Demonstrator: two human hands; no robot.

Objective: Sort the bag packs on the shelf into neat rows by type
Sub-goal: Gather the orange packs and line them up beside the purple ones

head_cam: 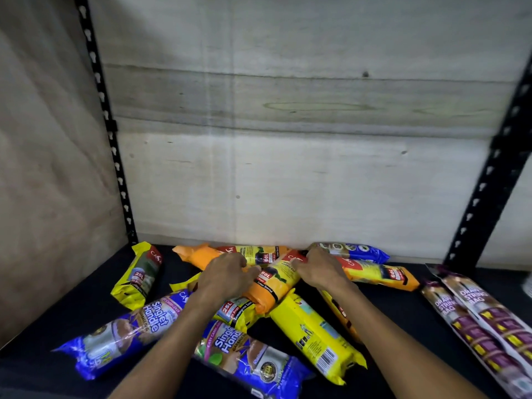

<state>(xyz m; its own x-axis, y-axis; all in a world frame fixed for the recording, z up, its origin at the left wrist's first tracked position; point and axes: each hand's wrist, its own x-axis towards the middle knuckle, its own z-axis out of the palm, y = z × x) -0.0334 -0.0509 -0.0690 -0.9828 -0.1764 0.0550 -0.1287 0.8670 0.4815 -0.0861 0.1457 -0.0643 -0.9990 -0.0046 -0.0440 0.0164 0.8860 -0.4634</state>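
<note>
Bag packs lie scattered over the dark shelf (403,318), and we judge the sorting barely begun: no neat row shows anywhere yet. Going from largest to smallest, the shelf board fills the lower part of our view, backed by a pale wooden panel (288,168) with black slotted posts (483,182) at either side. At about four o'clock, two purple drawstring packs (472,321) lie side by side, the nearest thing to a finished group. At seven and six o'clock, two blue handle packs (115,341) sit close but at different angles, and a third blue pack (357,250) rests far off at one o'clock against the back panel. A long yellow pack (313,335) points toward five o'clock, another yellow pack (138,275) lies alone at nine o'clock, and a smaller one is buried in the middle heap. Orange packs (201,256) cross each other at twelve o'clock, one more (380,273) at two o'clock. Our left hand (227,275) and right hand (322,269) both rest on the centre orange pack (273,286), fingers curled over its ends as if gripping it. We reckon nearly everything is left: the blues, yellows and oranges must each be gathered and squared up.
</note>
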